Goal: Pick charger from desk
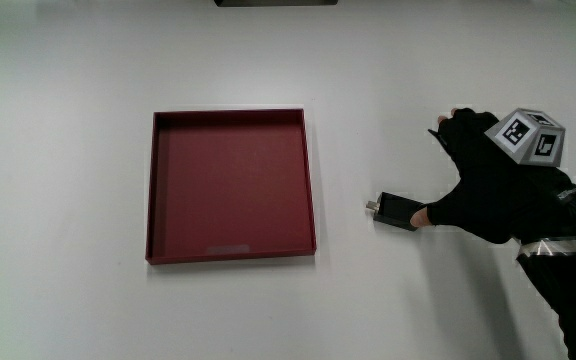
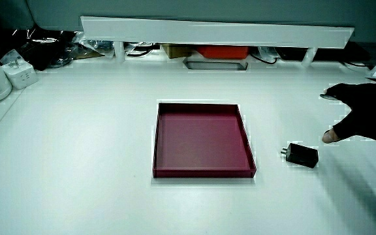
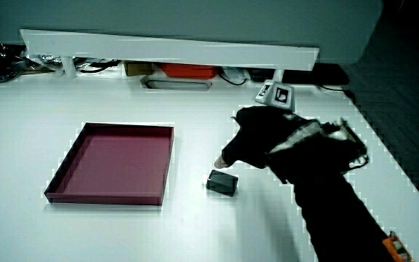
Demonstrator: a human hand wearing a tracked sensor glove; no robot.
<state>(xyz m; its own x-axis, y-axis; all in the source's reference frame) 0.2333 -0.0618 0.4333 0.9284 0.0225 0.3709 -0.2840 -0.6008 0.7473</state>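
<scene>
Black sleeve of the forearm [image 3: 333, 204] is seen lowest in a side view, reaching up from the table's near edge toward the hand [image 3: 257, 138]. From above, the hand [image 1: 488, 185] is seen spread over the white table [image 1: 68, 150], with the patterned cube [image 1: 530, 137] riding on its back. Nothing is grasped: the fingers [image 1: 453, 128] are stretched wide and flat, and the bare thumb tip [image 1: 420, 216] is laid against the end of the charger [image 1: 394, 210], or so close that no gap can be made out. In a side view the thumb tip [image 2: 330, 136] appears just apart from the charger [image 2: 302, 155], so actual contact cannot be settled.

A small black block with short prongs at one end, the charger is seen lying flat on the table, between the hand and the red tray [image 1: 232, 186]. Its prongs are turned toward the tray. It is shown just beside the tray's wall but not touching it (a clear strip of white table is left between them). The tray [image 3: 115, 161] is shallow, square and dark red, set squarely on the table, well in from every edge. A low white partition [image 2: 214, 31] is seen along the table's far edge, with cables and oddments under it.
</scene>
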